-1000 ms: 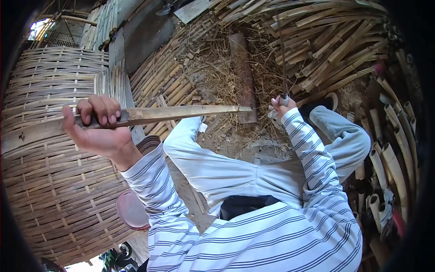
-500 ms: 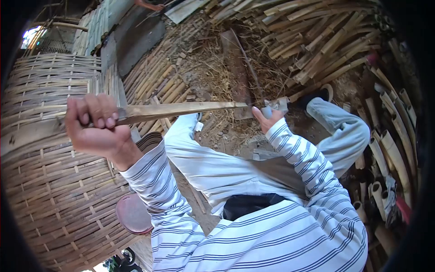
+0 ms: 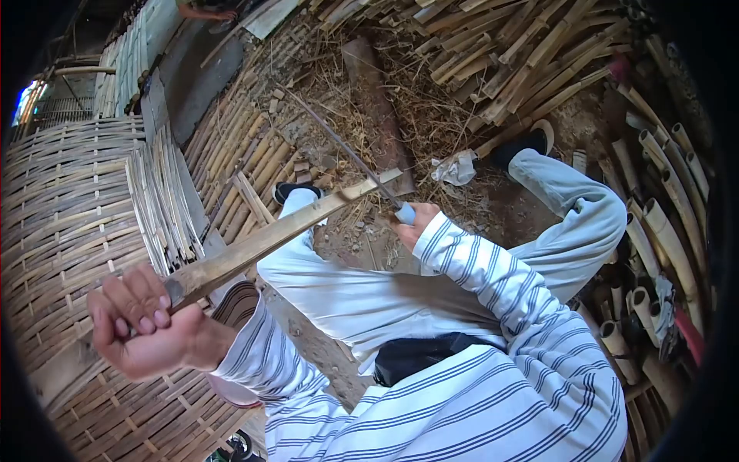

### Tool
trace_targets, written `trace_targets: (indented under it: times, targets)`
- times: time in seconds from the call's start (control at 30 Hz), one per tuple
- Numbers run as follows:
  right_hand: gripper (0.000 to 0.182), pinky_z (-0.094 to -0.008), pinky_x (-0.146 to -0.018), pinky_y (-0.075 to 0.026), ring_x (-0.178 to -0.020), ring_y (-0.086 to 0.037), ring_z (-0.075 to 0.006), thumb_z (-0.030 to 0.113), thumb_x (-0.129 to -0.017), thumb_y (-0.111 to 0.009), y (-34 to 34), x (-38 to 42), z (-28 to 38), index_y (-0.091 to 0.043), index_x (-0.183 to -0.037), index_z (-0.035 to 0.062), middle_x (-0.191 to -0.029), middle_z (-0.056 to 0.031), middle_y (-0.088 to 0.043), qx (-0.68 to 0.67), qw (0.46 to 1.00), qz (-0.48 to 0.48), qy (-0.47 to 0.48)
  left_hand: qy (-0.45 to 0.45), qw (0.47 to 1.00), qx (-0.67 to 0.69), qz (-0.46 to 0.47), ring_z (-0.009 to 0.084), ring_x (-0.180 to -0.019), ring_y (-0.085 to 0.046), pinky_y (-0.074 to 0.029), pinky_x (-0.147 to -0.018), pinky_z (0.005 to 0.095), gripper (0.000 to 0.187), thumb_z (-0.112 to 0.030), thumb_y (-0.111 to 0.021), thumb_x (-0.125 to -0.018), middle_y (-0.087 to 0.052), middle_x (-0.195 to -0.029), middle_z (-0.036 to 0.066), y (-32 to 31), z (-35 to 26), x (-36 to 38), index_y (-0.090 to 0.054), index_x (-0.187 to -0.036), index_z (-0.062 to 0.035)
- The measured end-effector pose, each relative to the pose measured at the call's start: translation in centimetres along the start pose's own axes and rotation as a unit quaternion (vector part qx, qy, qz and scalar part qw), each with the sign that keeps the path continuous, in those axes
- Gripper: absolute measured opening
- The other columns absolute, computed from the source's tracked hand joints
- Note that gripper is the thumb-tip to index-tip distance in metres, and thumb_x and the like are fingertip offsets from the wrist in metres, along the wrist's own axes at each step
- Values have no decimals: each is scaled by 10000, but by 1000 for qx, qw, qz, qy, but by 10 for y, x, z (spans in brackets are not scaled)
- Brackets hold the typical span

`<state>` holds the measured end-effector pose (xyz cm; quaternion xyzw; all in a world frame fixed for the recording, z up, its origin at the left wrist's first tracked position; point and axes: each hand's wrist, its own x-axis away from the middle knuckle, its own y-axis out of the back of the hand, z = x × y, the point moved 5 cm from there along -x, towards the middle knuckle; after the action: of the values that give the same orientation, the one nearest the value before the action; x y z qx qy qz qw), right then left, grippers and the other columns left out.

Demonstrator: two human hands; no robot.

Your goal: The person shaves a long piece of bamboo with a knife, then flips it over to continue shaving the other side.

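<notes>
My left hand [image 3: 150,327] is closed around a long split bamboo piece [image 3: 262,242], whose back end runs on past the fist to the lower left. Its far end slants up across my lap toward the middle of the view. My right hand [image 3: 419,222] grips the pale blue handle of a long knife [image 3: 342,146]. The thin blade points up and left, crossing the bamboo near its far tip in this view. Below them lies a rusty brown beam [image 3: 377,108] on the ground.
Split bamboo is heaped at the upper right [image 3: 531,58], and cut bamboo tubes [image 3: 666,231] line the right side. A woven bamboo panel [image 3: 69,208] fills the left. Crumpled plastic [image 3: 456,168] lies near my foot. Another person's hand [image 3: 219,15] shows at the top.
My left hand has dropped lower and left, tilting the bamboo's far end upward. My right hand has moved left, and the knife blade has swung left across the bamboo's far end.
</notes>
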<state>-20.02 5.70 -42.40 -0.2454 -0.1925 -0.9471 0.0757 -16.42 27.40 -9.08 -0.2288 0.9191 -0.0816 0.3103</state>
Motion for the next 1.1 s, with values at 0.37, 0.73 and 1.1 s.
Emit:
trace_targets:
  times: [0.37,0.73,1.1]
  targets:
    - [272,-388,-729,-505,-748,-641,-355,238,-688,-613,-61,-32,-76,-669,-836,17,-752,-206,-650,73,988,55,-124,8,999,-6,44,62,-319,-215,-217,-365,205,264,-154,-436,-785,-280,-432,-27,-8,-2,7,-293,-564,-158]
    - [242,-431,-687,-523,-785,-643,-380,233,-689,-603,-57,-18,-44,-650,-756,5,-763,-250,-636,99,994,44,-10,-18,999,-35,28,77,-339,-221,-206,-383,211,297,-157,-459,-783,-280,-440,-19,-9,-1,8,-290,-539,-156]
    - [428,-365,-882,-483,-961,-628,-300,386,-719,-646,-63,-36,-21,-651,-1036,99,-1008,-198,-644,180,960,214,-29,-8,997,-75,26,82,-345,-238,-218,-392,218,318,-213,-438,-819,-289,-447,-12,12,-4,4,-303,-537,-152]
